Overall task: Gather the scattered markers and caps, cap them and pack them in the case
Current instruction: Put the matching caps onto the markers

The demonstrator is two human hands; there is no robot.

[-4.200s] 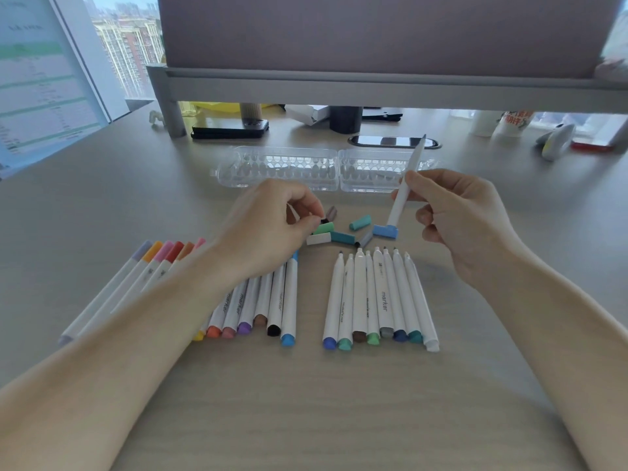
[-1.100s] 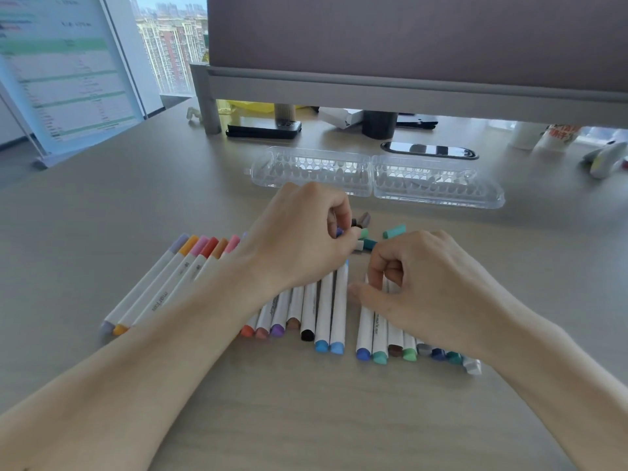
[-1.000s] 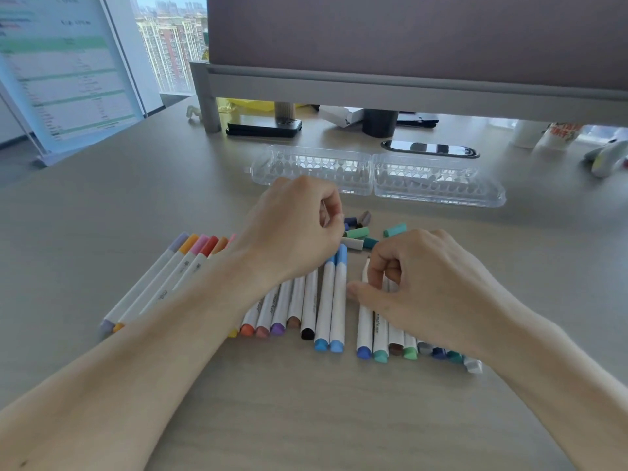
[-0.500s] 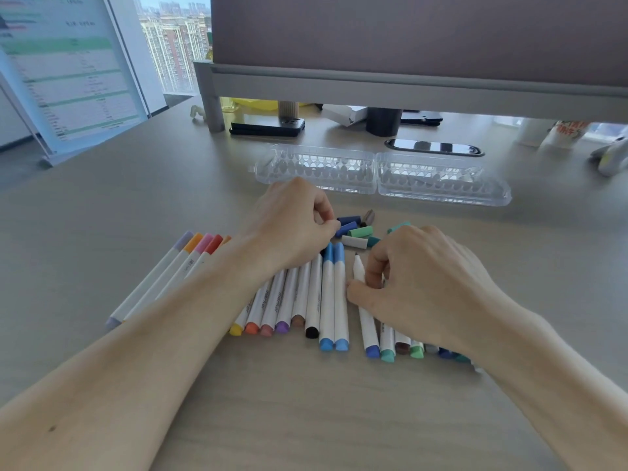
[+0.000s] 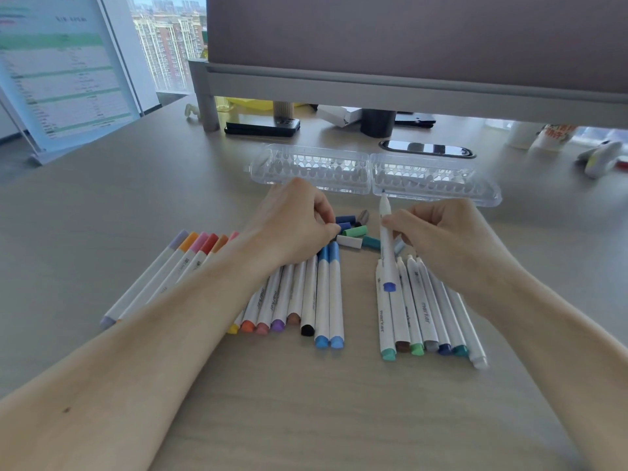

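Nearest on the surface (image 5: 339, 419), two rows are laid: a capped row (image 5: 326, 300) under the left forearm and, apart to the right, an uncapped row (image 5: 424, 314). Half a second ago a blue-ended marker (image 5: 387, 253) was lying at the edge of that uncapped row. It is now lifted clear, pinched in the right hand (image 5: 452, 239), with its bare tip pointed toward the case. The left hand (image 5: 295, 229) is curled at the loose caps (image 5: 356, 232), and a blue cap (image 5: 343, 227) appears to be pinched at its fingertips. Cap and tip are near but not joined, so capping is judged the step in hand. Beyond, the case (image 5: 306, 168) is seen open and empty, so nothing is packed yet.
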